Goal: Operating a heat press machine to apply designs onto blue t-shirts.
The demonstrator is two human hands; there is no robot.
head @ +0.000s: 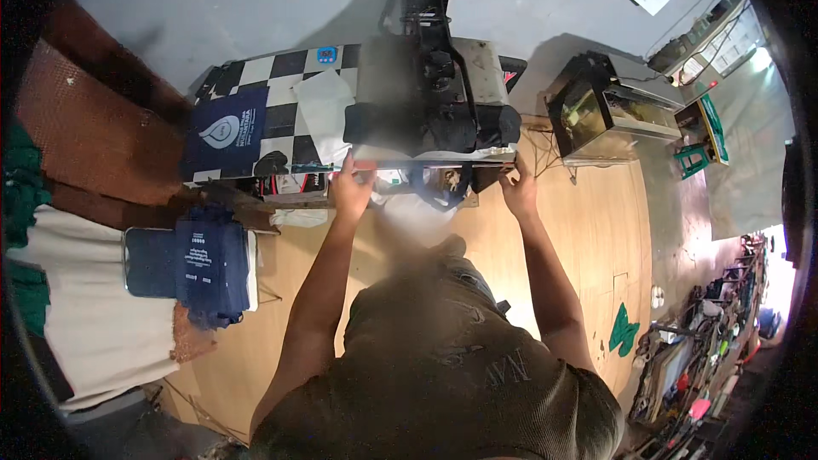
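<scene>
A heat press machine stands before me on a table with a black-and-white checkered cover. My left hand touches the left end of its front lower edge, and my right hand the right end; whether the fingers pinch anything is unclear. Between the hands, white sheet material shows along that edge, with dark blue straps hanging below. Left of the press lie a loose white sheet, a navy printed fabric bag and a blue digital timer. A blur covers part of the view's middle.
At lower left, navy printed fabric pieces are stacked near white cloth. A glass tank stands right of the press. Green cloth lies on the wood-look floor, beside a cluttered rack at far right.
</scene>
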